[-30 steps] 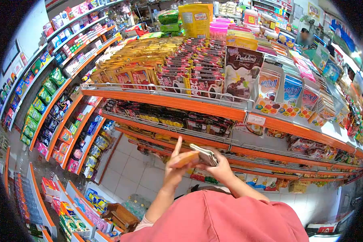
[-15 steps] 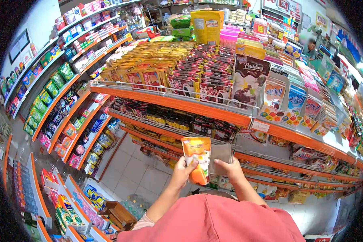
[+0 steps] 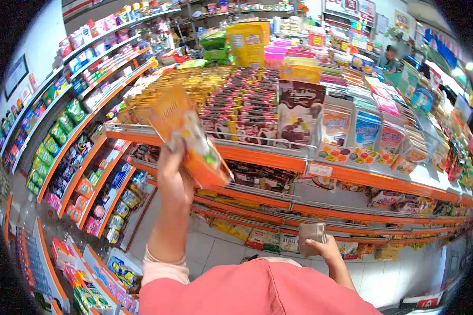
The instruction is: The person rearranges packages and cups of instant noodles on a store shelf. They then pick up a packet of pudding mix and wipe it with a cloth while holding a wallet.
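Raised in front of the top shelf, my left hand (image 3: 174, 170) is closed around an orange-and-white pudding packet (image 3: 202, 155). The packet is tilted and blurred by motion. Lower down and to the right, my right hand (image 3: 326, 248) grips a plain grey-brown flat pack (image 3: 307, 235), its thumb across the front; what kind of pack it is I cannot make out. Beyond the pudding packet, rows of red-and-brown sachets (image 3: 242, 107) and golden sachets (image 3: 168, 89) fill the shelf. A dark brown pudding packet (image 3: 299, 113) stands upright to their right.
A wire rail and orange edge (image 3: 257, 157) run along the shelf front, with more stocked shelves beneath. Upright jelly packets (image 3: 367, 128) stand at the right. Shelves of green bags (image 3: 60, 131) line the left. A person (image 3: 390, 58) is at the far right back.
My left hand has lifted the orange pudding packet up and left, away from the grey-brown pack. My right hand has moved lower and slightly right, still gripping its pack.
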`<state>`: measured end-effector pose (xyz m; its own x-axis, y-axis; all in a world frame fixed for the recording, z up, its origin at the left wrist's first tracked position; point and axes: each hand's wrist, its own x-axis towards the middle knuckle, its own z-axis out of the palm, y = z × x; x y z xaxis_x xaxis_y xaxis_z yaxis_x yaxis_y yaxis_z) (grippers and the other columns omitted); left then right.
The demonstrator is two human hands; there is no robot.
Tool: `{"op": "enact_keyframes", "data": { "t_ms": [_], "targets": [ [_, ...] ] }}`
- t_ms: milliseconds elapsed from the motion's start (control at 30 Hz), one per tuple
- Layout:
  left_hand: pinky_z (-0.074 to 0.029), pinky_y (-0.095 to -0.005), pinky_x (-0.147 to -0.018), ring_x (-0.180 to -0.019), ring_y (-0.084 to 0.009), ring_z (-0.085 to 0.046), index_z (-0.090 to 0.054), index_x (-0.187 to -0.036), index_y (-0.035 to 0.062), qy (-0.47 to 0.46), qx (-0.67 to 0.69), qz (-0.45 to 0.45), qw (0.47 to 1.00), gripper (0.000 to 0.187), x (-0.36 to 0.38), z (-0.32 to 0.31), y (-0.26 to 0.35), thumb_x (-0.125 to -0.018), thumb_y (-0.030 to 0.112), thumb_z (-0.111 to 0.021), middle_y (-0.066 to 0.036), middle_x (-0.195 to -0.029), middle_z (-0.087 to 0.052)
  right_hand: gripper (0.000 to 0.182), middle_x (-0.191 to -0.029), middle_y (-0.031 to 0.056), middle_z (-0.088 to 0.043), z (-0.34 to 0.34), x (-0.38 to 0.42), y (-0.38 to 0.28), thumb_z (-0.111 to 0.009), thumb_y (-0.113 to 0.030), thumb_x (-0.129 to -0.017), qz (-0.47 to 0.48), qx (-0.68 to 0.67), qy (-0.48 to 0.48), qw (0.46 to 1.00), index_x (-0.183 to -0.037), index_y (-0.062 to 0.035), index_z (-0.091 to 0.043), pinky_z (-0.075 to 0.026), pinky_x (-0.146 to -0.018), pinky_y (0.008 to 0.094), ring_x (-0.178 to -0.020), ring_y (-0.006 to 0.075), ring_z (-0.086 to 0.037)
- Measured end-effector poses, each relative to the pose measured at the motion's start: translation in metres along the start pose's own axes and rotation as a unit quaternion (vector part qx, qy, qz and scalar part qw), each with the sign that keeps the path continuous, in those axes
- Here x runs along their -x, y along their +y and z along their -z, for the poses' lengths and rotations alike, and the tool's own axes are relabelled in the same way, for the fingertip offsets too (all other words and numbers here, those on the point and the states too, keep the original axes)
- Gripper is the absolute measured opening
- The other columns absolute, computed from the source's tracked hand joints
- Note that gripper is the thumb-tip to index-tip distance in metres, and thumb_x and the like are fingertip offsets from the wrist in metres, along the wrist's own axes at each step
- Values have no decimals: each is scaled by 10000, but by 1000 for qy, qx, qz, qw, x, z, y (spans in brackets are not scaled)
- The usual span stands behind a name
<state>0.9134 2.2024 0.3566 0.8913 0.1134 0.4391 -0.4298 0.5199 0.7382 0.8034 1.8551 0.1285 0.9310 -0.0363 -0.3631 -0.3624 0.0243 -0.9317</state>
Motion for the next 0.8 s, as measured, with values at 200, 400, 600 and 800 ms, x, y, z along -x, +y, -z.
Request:
{"op": "enact_keyframes", "data": {
  "t_ms": [200, 400, 600, 800],
  "targets": [
    [-442, -292, -878, -988, -143, -574, -532, -1147, 18, 39, -226, -140, 963, 333, -100, -63, 5, -860, 144, -643, -59, -1082, -609, 351, -916, 84, -673, 28, 33, 16, -753, -152, -750, 5, -49, 97, 994, -1041, 2, -634, -517, -726, 326, -809, 161, -637],
    [-462, -281, -816, -900, -137, -604, -549, -1105, 24, -150, -194, -130, 961, 274, -167, -103, -18, -841, 30, -619, -65, -1030, -640, 334, -934, 91, -668, 41, 70, 30, -736, -89, -735, 32, -137, 180, 974, -1040, -3, -629, -545, -712, 345, -805, 189, -650],
    [-448, -311, -867, -949, -164, -602, -542, -1129, 18, -220, -260, -93, 936, 341, -177, -125, -41, -800, -27, -623, -76, -1064, -638, 387, -933, 100, -663, 40, 108, 30, -758, -112, -718, 10, -191, 257, 947, -1045, 30, -608, -543, -723, 346, -808, 204, -650],
    [-441, -309, -875, -977, -167, -581, -559, -1124, 6, -284, -209, -47, 935, 362, -182, -130, -78, -782, 53, -671, -49, -1073, -629, 375, -936, 98, -665, 37, 115, 49, -756, -125, -727, 6, -187, 288, 939, -1046, 14, -614, -538, -735, 342, -820, 193, -649]
  ]
}}
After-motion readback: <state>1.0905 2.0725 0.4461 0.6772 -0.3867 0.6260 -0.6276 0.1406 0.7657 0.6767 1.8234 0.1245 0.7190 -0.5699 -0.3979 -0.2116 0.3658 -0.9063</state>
